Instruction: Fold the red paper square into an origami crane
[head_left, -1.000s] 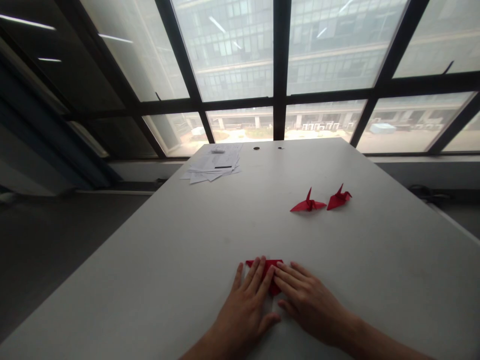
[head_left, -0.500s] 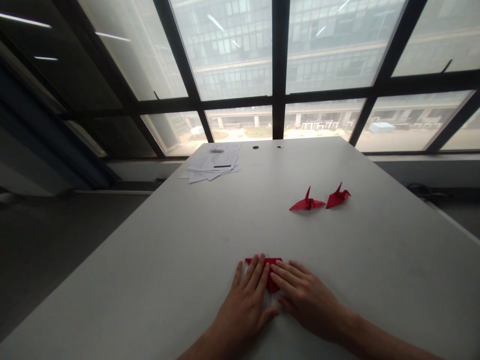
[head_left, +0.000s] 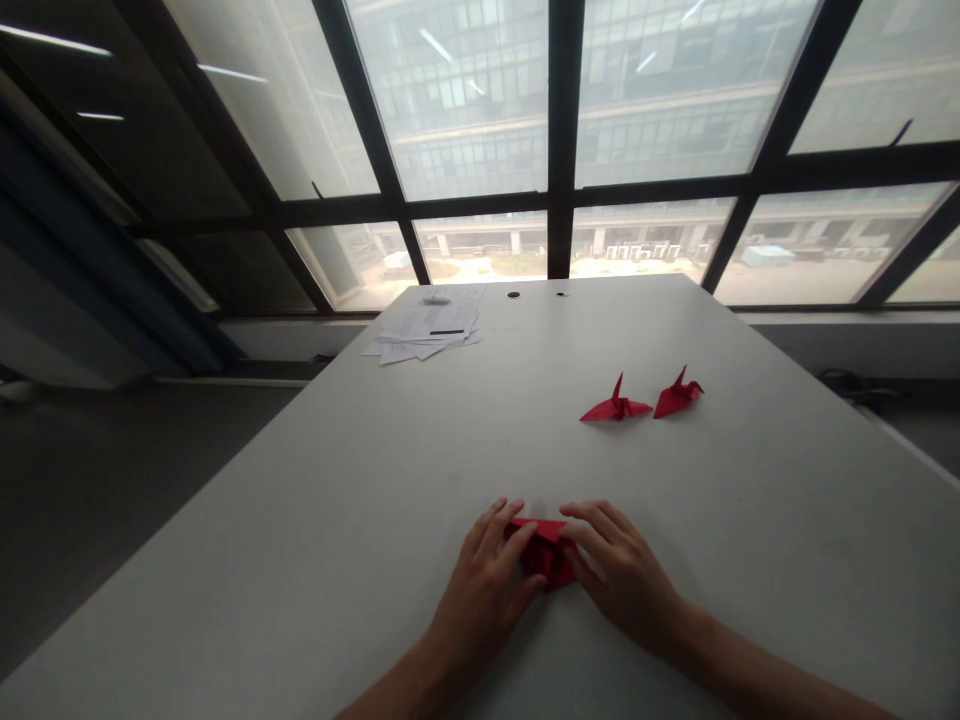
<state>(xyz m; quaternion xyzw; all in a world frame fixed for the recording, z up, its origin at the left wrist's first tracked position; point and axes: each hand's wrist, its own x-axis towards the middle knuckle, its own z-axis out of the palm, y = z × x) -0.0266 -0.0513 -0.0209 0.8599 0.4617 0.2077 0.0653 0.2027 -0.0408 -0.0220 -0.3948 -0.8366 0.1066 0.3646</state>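
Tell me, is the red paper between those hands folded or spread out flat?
Folded: the red paper shows a straight upper edge and a shadowed, creased middle between the left hand and right hand.

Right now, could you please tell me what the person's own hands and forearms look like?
The left hand and right hand are bare, without gloves; no ring, watch or bracelet can be made out. The left forearm and right forearm are uncovered as far as they show, with no sleeve in view.
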